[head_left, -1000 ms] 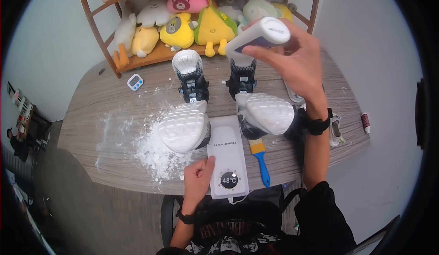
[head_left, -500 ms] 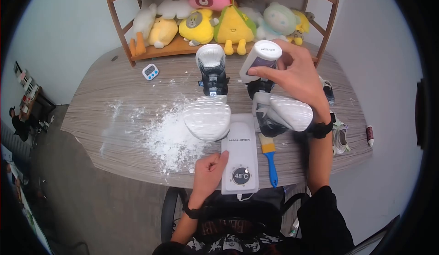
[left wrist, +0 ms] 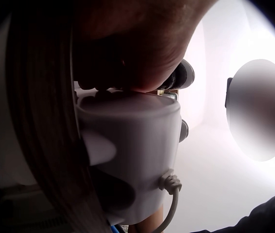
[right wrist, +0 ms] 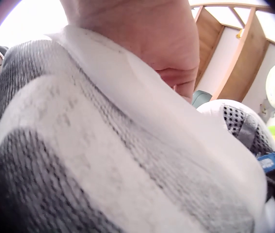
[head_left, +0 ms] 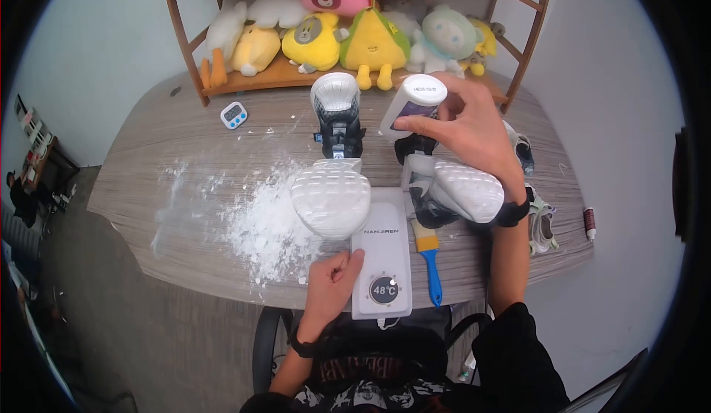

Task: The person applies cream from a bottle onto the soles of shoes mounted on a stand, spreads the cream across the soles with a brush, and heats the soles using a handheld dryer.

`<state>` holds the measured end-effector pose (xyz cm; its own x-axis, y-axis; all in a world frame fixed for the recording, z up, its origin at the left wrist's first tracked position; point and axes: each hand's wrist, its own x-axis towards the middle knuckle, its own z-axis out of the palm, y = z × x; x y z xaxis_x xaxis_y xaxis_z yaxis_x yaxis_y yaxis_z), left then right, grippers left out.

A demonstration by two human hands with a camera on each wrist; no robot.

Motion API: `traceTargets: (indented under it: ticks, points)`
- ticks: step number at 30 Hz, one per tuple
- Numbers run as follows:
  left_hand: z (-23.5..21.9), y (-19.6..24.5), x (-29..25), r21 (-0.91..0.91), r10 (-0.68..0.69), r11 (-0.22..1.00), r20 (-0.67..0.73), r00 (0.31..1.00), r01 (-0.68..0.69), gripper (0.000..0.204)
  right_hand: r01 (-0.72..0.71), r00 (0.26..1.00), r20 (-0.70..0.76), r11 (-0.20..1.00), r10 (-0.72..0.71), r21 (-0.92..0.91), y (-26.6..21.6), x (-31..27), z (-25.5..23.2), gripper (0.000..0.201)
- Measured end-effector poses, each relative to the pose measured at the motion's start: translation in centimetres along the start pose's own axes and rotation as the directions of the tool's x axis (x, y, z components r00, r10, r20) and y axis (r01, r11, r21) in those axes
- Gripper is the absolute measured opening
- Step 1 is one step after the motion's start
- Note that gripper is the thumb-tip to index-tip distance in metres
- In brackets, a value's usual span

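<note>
In the head view my right hand (head_left: 481,128) pinches an upside-down, tilted white bottle (head_left: 415,104) between thumb and fingers, over the far right shoe, which is mostly hidden. Below that hand lies a shoe with its white sole (head_left: 468,189) up. To its left is another upturned shoe (head_left: 331,197), with a black and white shoe (head_left: 338,121) behind. My left hand (head_left: 331,287) rests with loosely curled fingers, its thumb touching the edge of a white device (head_left: 381,254) reading 48°C. The right wrist view is filled by a grey knit shoe (right wrist: 69,141) below the hand.
White powder (head_left: 270,228) is scattered left of the shoes. A blue-handled brush (head_left: 431,269) lies right of the device. A timer (head_left: 234,115), pale shoes (head_left: 543,228) and a small bottle (head_left: 589,223) are on the table (head_left: 185,254). Plush toys fill the shelf (head_left: 278,76) behind.
The head view has shifted. My right hand has brought the white bottle lower and farther from the camera, over the far right shoe. The left hand still rests beside the device.
</note>
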<state>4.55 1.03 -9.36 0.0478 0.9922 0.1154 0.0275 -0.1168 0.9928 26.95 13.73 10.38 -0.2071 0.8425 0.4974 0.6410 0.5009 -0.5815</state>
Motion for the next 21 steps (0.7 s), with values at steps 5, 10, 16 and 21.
traceTargets:
  ticks: [5,10,16,21]
  points:
    - [0.0,-0.1,-0.1,0.004,-0.003,1.0,0.007,1.0,0.003,0.051,-0.014,1.0,0.017,0.999,0.013,0.04,-0.1,-0.3,-1.3,0.047]
    - [0.1,0.0,-0.1,0.009,-0.03,1.0,-0.007,1.0,0.03,0.052,0.048,0.997,0.064,0.998,-0.05,0.03,0.7,-0.5,-2.5,0.051]
    - [0.0,-0.1,-0.2,0.03,-0.01,0.999,-0.005,1.0,0.01,0.052,0.051,0.995,0.089,0.998,-0.054,0.03,1.4,-1.0,-4.3,0.051]
    - [0.1,0.1,-0.2,0.032,-0.027,0.999,-0.005,1.0,0.027,0.052,0.003,0.994,0.111,0.999,0.002,-0.042,1.4,-1.4,-6.4,0.051]
